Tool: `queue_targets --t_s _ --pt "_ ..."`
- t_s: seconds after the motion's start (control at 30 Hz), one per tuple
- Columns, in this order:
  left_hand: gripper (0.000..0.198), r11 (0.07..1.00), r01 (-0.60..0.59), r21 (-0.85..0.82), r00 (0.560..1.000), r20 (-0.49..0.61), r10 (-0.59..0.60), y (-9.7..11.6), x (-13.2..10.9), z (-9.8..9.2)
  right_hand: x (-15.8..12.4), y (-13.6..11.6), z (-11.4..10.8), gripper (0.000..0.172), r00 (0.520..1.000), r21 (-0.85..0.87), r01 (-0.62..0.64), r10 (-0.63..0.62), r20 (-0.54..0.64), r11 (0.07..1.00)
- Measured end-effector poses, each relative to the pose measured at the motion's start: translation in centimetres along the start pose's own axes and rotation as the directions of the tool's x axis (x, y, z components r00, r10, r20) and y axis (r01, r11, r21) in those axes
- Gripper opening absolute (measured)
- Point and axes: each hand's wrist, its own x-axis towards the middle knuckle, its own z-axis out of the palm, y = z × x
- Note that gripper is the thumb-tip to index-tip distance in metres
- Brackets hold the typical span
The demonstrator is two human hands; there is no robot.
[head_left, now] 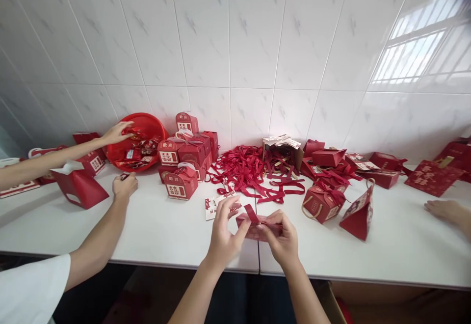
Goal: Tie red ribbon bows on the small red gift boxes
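Note:
At the front edge of the table I hold a small red gift box point(253, 234) between both hands. My left hand point(223, 235) closes on its left end, thumb near a short upright piece of red ribbon point(251, 213). My right hand point(282, 235) grips the right side, its thumb and fingertips pinching at the ribbon on top. My fingers partly cover the box. Just behind my left hand lie white printed cards point(211, 208). Beyond the box spreads a heap of loose red ribbons point(243, 164).
Left, a person's hand point(119, 132) reaches into a red basin point(159, 123) of wrapped sweets; their other hand point(125, 185) rests nearby. Finished-looking red boxes point(181, 185) are stacked beside it. Right stand a handled box point(324, 203) and a triangular one point(360, 216). Another person's hand point(447, 212) lies far right.

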Motion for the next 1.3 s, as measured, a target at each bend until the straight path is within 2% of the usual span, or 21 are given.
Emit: queue_targets --t_s 0.07,0.13,0.2,0.3,0.43,0.57,0.83,1.03,1.3 --pt "0.024 0.997 -0.041 0.059 0.998 0.056 0.037 0.7 0.0 -0.6 0.0 -0.6 -0.4 0.014 0.997 -0.057 0.060 -0.057 0.052 0.997" --pt "0.014 0.997 -0.014 0.073 0.996 0.089 0.007 1.1 -0.2 -1.1 -0.1 -1.2 -0.8 0.014 0.988 -0.086 0.108 -0.097 0.117 0.990" --pt "0.012 0.997 0.070 0.042 0.994 0.081 -0.074 1.6 -0.4 -1.2 -0.2 -1.8 -1.1 0.014 0.977 -0.075 0.123 -0.108 0.183 0.990" --pt "0.011 0.976 0.210 -0.063 0.973 0.106 -0.203 2.5 -0.9 -1.2 -0.6 -2.7 -1.3 0.014 0.964 -0.028 0.081 -0.072 0.254 0.996" --pt "0.014 0.925 0.306 -0.226 0.942 0.211 -0.261 3.5 -1.4 -1.1 -1.1 -3.2 -1.5 0.014 0.964 0.031 0.010 -0.018 0.266 0.999" --pt "0.012 0.923 0.298 -0.243 0.938 0.253 -0.236 3.7 -1.6 -1.3 -1.2 -3.5 -1.6 0.014 0.964 0.027 0.014 -0.021 0.265 1.000" --pt "0.013 0.959 0.242 -0.144 0.953 0.220 -0.208 3.5 -1.7 -1.6 -1.4 -3.7 -1.9 0.015 0.955 0.053 0.005 -0.021 0.296 0.999" --pt "0.013 0.958 0.251 -0.138 0.954 0.201 -0.221 3.3 -1.9 -1.6 -1.4 -3.6 -1.8 0.016 0.955 0.077 -0.001 -0.022 0.296 0.997" --pt "0.013 0.955 0.272 -0.116 0.936 0.264 -0.234 4.4 -2.1 -1.8 -1.3 -3.8 -1.9 0.014 0.952 0.063 -0.014 -0.006 0.306 0.998"
